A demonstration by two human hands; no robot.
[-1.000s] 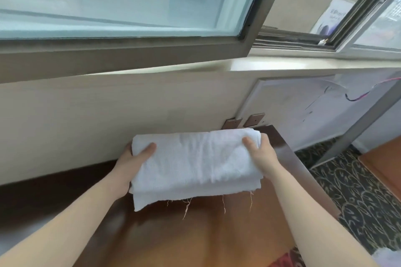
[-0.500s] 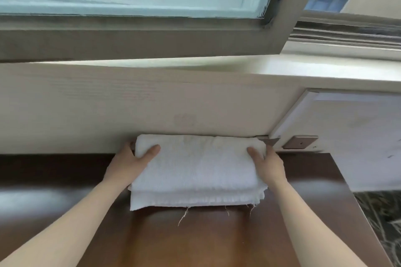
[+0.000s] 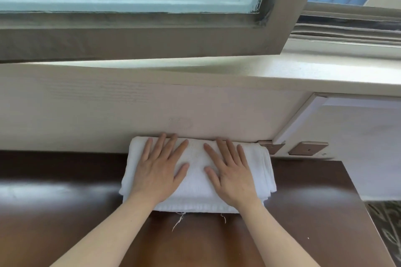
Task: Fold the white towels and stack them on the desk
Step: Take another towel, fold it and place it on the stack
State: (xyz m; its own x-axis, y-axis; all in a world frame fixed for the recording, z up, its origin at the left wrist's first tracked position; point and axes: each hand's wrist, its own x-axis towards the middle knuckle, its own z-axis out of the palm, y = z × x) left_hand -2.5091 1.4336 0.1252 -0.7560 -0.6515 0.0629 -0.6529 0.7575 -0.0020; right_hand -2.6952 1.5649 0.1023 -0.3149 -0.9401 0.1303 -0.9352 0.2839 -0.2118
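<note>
Half a second ago the hands gripped the two ends of the folded white cloth towel (image 3: 196, 191), thumbs on top. Now both lie flat on its upper face. The left hand (image 3: 157, 171) and right hand (image 3: 231, 174) are palm down with straight, spread fingers, side by side and not touching, pinching nothing.

The towel sits under both palms on the glossy dark brown wooden tabletop (image 3: 65, 212). Its far edge, at the fingertips, touches the cream wall panel (image 3: 108, 110), as it did before. Its layered end shows just outside the right hand. A few loose white threads (image 3: 179, 220) hang from the near hem between the wrists. Two small brown metal plates (image 3: 308, 148) sit on the wall beyond the right hand.
</note>
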